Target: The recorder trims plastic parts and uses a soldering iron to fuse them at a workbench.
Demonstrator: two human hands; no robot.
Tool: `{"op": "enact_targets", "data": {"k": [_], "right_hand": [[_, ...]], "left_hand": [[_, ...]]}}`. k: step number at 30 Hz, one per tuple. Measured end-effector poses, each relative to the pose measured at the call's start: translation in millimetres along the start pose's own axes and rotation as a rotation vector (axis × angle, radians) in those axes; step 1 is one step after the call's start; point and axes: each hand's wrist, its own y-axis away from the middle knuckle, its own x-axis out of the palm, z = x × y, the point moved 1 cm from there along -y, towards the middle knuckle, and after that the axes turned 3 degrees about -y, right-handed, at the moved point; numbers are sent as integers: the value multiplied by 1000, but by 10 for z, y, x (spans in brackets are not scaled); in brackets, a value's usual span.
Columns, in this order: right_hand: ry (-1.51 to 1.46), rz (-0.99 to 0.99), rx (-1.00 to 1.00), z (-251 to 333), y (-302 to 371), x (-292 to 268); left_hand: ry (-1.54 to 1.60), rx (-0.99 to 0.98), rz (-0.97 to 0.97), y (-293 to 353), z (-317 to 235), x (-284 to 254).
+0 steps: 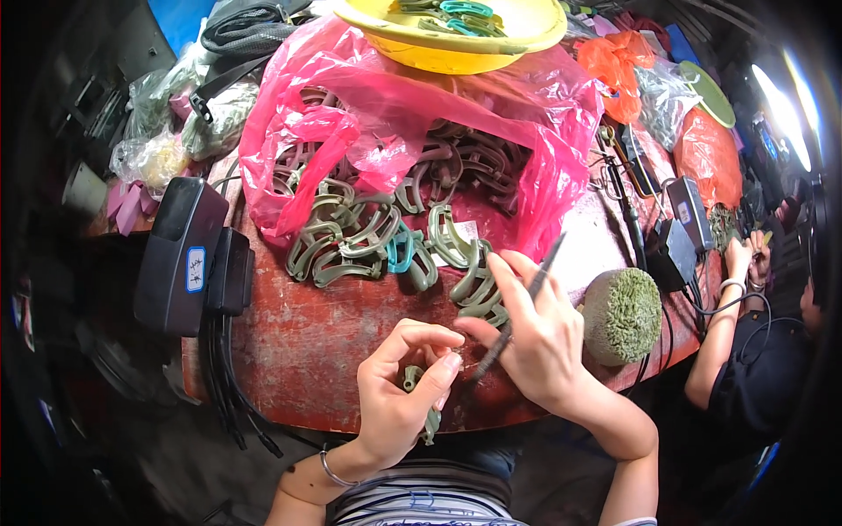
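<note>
My left hand [399, 386] is closed around a small olive-green plastic piece [412, 378], whose ends stick out between and below the fingers. Most of that piece is hidden. Just to the right, my right hand [544, 342] grips a long, thin, dark strip-like tool [537, 282], held slanted; whether it is a knife or a file I cannot make out. Its lower end is blurred near my left fingertips. Beyond both hands lies a heap of curved green plastic pieces [351, 232], with a teal one [401, 248] among them, spilling from a pink plastic bag [561, 167].
The red worn tabletop [298, 351] curves around me. A yellow basin [438, 57] holding more pieces stands at the back. Black boxes with cables [180, 254] stand left, adapters [675, 250] right. A round green bristly block [623, 316] sits beside my right forearm. A co-worker's arm [715, 333] shows far right.
</note>
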Motion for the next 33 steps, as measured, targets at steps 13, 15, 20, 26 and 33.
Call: {"op": "enact_targets", "data": {"k": [13, 15, 20, 26, 33], "right_hand": [[52, 142, 196, 80, -307, 79], [230, 112, 188, 121, -380, 231], [244, -16, 111, 120, -270, 328], [188, -53, 123, 131, -161, 311], [190, 48, 144, 178, -253, 339]], "left_hand": [[-6, -7, -31, 2, 4, 73], [-23, 27, -72, 13, 23, 6], [-25, 151, -143, 21, 90, -25], [3, 33, -172, 66, -1, 73], [-443, 453, -168, 63, 95, -13]]}}
